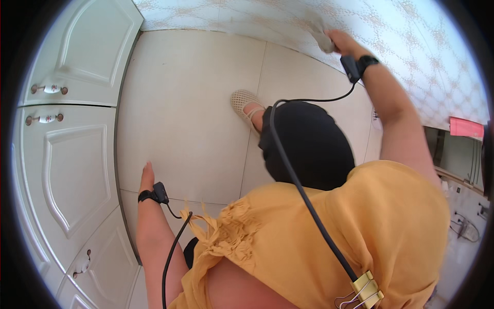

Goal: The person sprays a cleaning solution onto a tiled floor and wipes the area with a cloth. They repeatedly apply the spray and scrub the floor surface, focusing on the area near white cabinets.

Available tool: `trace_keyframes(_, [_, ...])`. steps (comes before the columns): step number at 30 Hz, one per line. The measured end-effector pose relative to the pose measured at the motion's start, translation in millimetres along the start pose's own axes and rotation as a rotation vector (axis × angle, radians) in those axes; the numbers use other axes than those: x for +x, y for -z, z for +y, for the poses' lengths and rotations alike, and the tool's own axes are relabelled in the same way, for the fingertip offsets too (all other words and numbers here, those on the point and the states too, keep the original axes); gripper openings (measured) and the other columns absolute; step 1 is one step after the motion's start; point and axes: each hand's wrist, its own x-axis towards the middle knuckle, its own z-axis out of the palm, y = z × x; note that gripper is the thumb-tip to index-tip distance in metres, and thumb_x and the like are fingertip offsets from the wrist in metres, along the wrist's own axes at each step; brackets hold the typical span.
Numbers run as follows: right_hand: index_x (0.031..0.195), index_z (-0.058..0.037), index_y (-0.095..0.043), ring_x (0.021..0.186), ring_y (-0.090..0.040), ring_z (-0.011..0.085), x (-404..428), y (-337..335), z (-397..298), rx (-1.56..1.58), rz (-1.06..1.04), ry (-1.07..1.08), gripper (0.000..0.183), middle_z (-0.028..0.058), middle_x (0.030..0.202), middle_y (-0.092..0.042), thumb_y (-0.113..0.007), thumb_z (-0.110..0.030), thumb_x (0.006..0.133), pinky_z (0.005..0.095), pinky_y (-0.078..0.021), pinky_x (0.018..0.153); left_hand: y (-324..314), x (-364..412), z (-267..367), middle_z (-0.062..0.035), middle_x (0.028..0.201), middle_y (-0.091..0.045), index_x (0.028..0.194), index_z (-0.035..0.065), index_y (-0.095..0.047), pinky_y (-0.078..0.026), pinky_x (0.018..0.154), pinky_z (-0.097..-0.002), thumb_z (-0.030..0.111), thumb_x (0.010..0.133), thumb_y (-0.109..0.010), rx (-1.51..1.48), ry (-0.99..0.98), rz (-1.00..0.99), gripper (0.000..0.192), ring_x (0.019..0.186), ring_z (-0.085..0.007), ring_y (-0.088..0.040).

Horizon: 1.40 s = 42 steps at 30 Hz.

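Observation:
My right hand (342,41) holds a crumpled greyish cloth (323,38) close to the patterned tile wall (359,19). Motion blurs the cloth's upper end, and whether it touches the tiles is hard to tell. On the other side, my left hand (147,177) hangs low over the pale tiled floor (185,116), near the white cabinet doors (77,170). It is seen almost edge-on, so most of its fingers are hidden; nothing shows in it.
Cabinet handles (48,118) stick out at the left. My foot in a beige woven shoe (245,103) stands mid-floor. A black cable (297,177) runs from my right wrist to a gold binder clip (366,289) on my yellow top. A pink item (466,127) lies at the right.

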Motion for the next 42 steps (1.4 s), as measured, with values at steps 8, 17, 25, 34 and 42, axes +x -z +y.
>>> trace_keyframes(8, [0.116,-0.0019,-0.071,0.112,-0.068,0.0369,-112.7,-113.3,241.5,-1.045,-0.080,-0.401,0.042,0.0196,0.120,-0.070,-0.039,-0.027,0.105,0.0493,-0.0545,0.093,-6.2,-138.9,155.6,-0.0196,0.157,-0.042,0.150,-0.0035,-0.042,-0.028,0.120,-0.0391,0.054,0.105,-0.037,0.056,-0.151,-0.074,0.073,0.147,-0.0340,-0.036])
trace_keyframes(17, [0.121,-0.0130,-0.073,0.117,-0.065,0.0272,-19.7,-243.5,144.9,-0.953,0.114,-0.606,0.039,0.0098,0.128,-0.068,-0.050,-0.035,0.099,0.0460,-0.0481,0.096,-59.0,-106.8,144.0,-0.0320,0.148,-0.046,0.143,-0.0098,-0.046,-0.029,0.120,-0.0431,0.048,0.104,-0.041,0.139,-0.225,-0.144,0.070,0.142,-0.0433,-0.039])
trace_keyframes(25, [0.118,0.0056,-0.062,0.119,-0.057,0.0411,122.6,-419.4,-35.7,-0.876,0.244,0.217,0.033,0.0273,0.125,-0.061,-0.052,-0.012,0.093,0.0510,-0.0443,0.103,-60.6,-69.2,121.1,-0.0341,0.150,-0.042,0.145,-0.0109,-0.043,-0.030,0.119,-0.0450,0.049,0.103,-0.044,0.172,-0.018,-0.076,0.074,0.144,-0.0438,-0.037])
trace_keyframes(34, [0.117,-0.0057,-0.066,0.108,-0.059,0.0421,84.0,-302.6,23.9,-0.400,0.268,0.627,0.031,0.0232,0.108,-0.065,-0.060,-0.016,0.088,0.0498,-0.0455,0.099,-76.3,-24.3,138.9,-0.0366,0.162,-0.015,0.154,-0.0143,-0.018,-0.021,0.124,-0.0440,0.061,0.096,-0.051,0.045,0.194,-0.125,0.101,0.152,-0.0452,-0.020])
trace_keyframes(42, [0.100,-0.0031,-0.069,0.103,-0.060,0.0431,90.6,-313.7,41.1,-0.614,0.381,0.411,0.021,0.0231,0.101,-0.067,-0.060,-0.006,0.081,0.0533,-0.0468,0.090,-90.1,-20.1,148.2,-0.0364,0.163,0.003,0.156,-0.0125,-0.007,-0.017,0.125,-0.0470,0.069,0.085,-0.062,0.181,0.194,-0.100,0.121,0.154,-0.0462,-0.009])
